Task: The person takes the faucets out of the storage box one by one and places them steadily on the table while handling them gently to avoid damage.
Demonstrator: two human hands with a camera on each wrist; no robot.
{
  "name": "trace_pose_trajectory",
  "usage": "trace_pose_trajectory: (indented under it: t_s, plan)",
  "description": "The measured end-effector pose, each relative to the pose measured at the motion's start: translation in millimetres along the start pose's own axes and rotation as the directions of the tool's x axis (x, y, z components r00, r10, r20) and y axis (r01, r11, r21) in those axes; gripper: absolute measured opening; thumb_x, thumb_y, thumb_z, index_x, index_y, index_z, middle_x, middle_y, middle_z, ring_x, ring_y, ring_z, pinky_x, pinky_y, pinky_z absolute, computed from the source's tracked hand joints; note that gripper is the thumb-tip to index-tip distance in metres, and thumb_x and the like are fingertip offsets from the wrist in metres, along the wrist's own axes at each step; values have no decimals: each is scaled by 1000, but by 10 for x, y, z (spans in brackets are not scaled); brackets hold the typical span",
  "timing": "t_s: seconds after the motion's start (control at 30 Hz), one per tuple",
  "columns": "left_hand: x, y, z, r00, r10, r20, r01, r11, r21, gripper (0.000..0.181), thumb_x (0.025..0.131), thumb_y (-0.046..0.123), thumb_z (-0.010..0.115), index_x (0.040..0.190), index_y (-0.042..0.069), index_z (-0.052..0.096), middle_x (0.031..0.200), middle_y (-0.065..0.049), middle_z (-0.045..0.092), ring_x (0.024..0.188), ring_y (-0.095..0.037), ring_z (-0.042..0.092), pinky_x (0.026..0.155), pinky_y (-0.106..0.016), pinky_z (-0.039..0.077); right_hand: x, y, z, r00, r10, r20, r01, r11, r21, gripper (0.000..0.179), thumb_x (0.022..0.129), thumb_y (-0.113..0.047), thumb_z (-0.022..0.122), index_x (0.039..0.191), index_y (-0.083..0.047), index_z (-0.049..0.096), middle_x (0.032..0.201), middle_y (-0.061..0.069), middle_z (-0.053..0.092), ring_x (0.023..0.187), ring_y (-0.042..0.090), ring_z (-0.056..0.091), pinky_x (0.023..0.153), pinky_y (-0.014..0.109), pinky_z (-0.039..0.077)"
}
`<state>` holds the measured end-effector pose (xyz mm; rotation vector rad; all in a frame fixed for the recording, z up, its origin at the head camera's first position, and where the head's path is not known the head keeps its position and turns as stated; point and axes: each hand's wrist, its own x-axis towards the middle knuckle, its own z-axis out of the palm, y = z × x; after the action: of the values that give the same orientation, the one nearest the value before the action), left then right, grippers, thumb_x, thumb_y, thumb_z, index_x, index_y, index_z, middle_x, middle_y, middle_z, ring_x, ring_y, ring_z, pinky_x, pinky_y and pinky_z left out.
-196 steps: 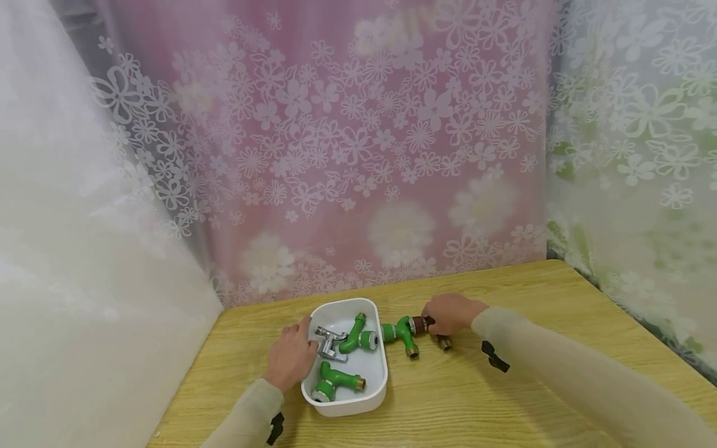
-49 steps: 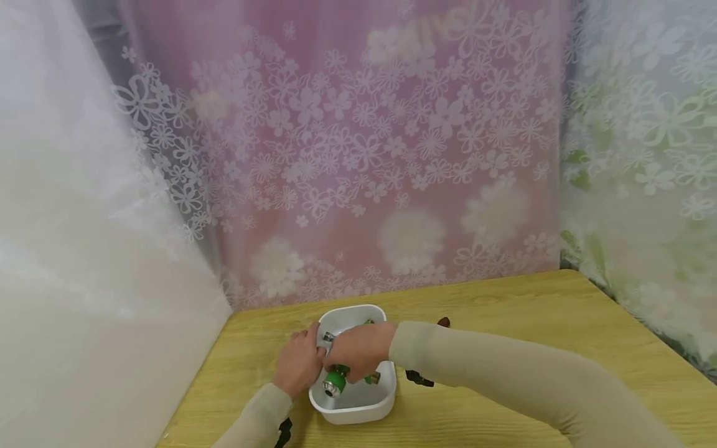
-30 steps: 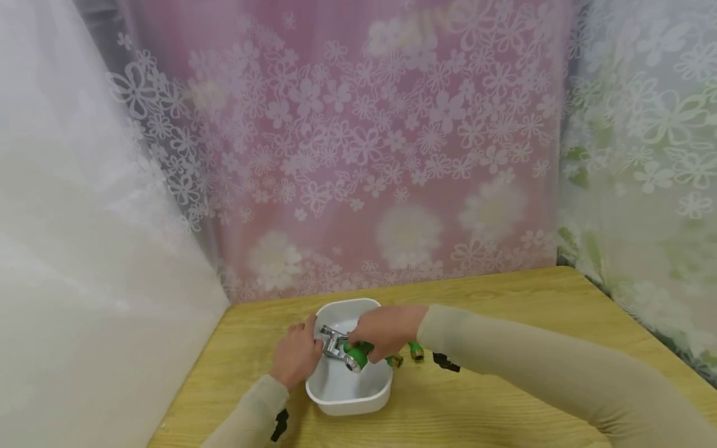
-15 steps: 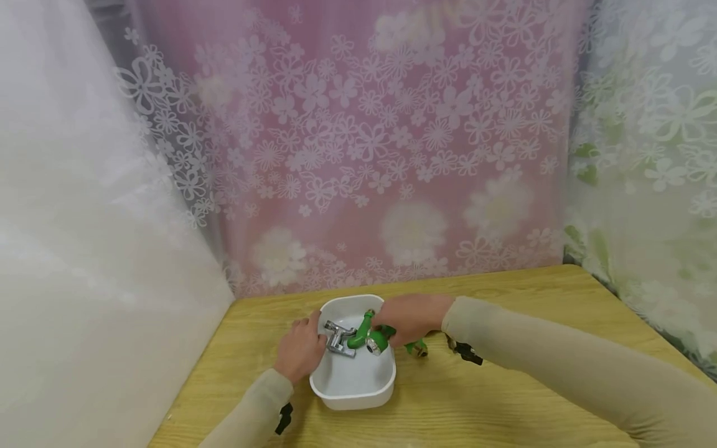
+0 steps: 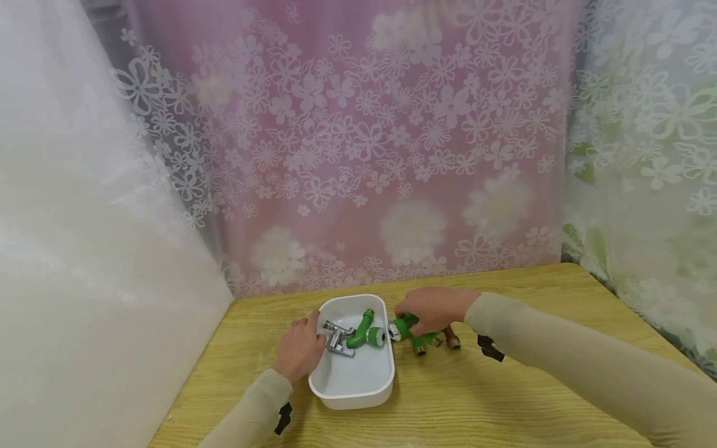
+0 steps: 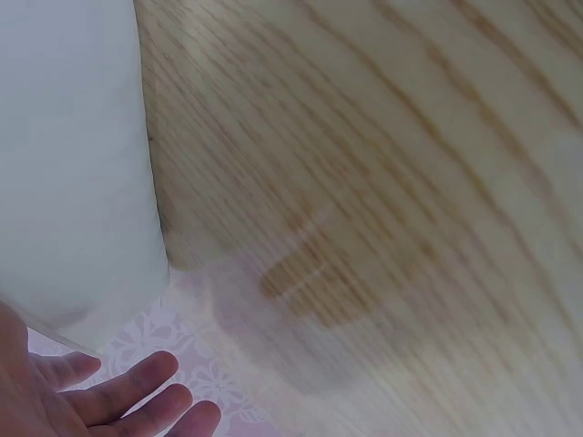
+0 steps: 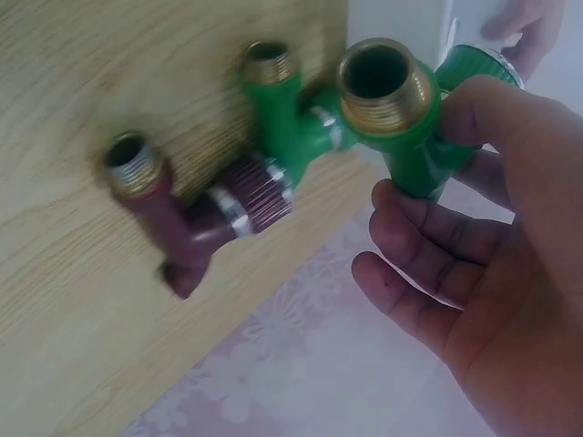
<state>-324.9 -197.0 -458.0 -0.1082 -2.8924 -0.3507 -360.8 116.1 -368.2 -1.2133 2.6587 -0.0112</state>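
The right hand (image 5: 431, 308) held a green-bodied tap (image 7: 414, 168) by the right rim of the white tub (image 5: 358, 384). Fingers loosely extended, the left hand (image 5: 299, 350) touched its left rim. Inside lay 1 chrome tap (image 5: 338, 341) and 1 green tap (image 5: 358, 336); 1 maroon tap (image 7: 164, 218) lay on the table (image 5: 504, 404).

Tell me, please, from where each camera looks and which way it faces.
Head: worn on the head, facing forward and down at the white tub; left hand, right hand and sleeves show.
Left wrist: worn there, facing the table; left hand partly shows.
Right wrist: worn there, facing the green tap the right hand holds; left hand partly shows too.
Head and right wrist both show a maroon tap.
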Motion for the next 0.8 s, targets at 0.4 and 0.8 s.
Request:
trace_pose_trajectory:
  t_s: [0.4, 0.8]
  plan:
    - [-33, -34, 20, 1000, 23, -2, -23, 1000, 1, 54, 98, 25, 57, 147, 6, 46, 128, -19, 64, 117, -36, 61, 86, -54, 54, -105, 297, 105, 997, 77, 5, -77, 996, 36, 28, 96, -25, 68, 123, -20, 66, 105, -7, 67, 82, 7, 57, 73, 33, 46]
    - [-11, 6, 0, 1000, 17, 9, -17, 999, 27, 56, 98, 27, 56, 149, 7, 44, 131, -19, 63, 119, -37, 60, 88, -55, 54, -244, 663, 238, 992, 128, -23, -126, 990, 69, 32, 97, -25, 67, 127, -14, 65, 117, -3, 66, 93, 9, 60, 76, 36, 47]
